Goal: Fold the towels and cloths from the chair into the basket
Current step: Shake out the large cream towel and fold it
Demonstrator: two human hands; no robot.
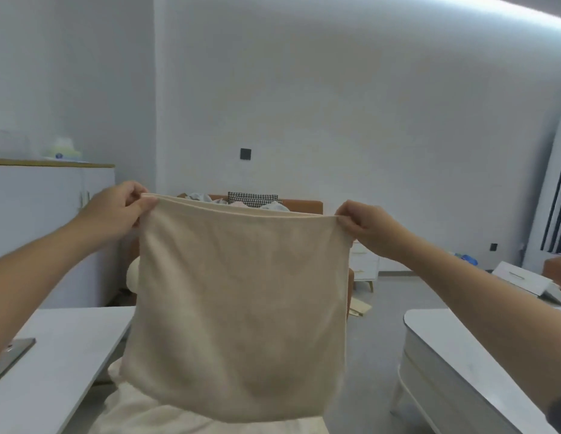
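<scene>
I hold a beige towel [238, 308] up at chest height, doubled over, my left hand [116, 211] and right hand [367, 225] each pinching a top corner; it hangs flat over cream cloths [138, 411], an orange chair [304, 206] behind.

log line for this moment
stage: folding | beige towel: doubled, held up | left hand: pinches top corner | right hand: pinches other corner
</scene>
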